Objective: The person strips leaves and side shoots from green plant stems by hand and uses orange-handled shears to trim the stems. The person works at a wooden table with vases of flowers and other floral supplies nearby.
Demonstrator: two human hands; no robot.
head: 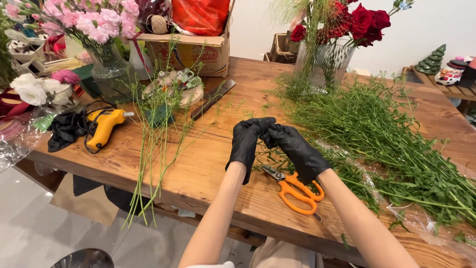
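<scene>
Both my hands wear black gloves and meet above the wooden table [208, 164]. My left hand [248, 144] and my right hand [295, 149] have their fingertips pinched together; what is between them is too small to make out. Orange-handled floral shears [295, 191] lie on the table just under my right wrist. A big heap of thin green stems [391, 134] spreads to the right on clear plastic. A small bunch of cut green stems [153, 144] lies to the left, its ends hanging over the table's near edge.
A yellow glue gun [105, 126] and a black cloth [67, 130] lie at the left. Behind stand a glass vase of pink flowers [106, 62], a vase of red roses [325, 62], a cardboard box [196, 52] and a dark knife [214, 98].
</scene>
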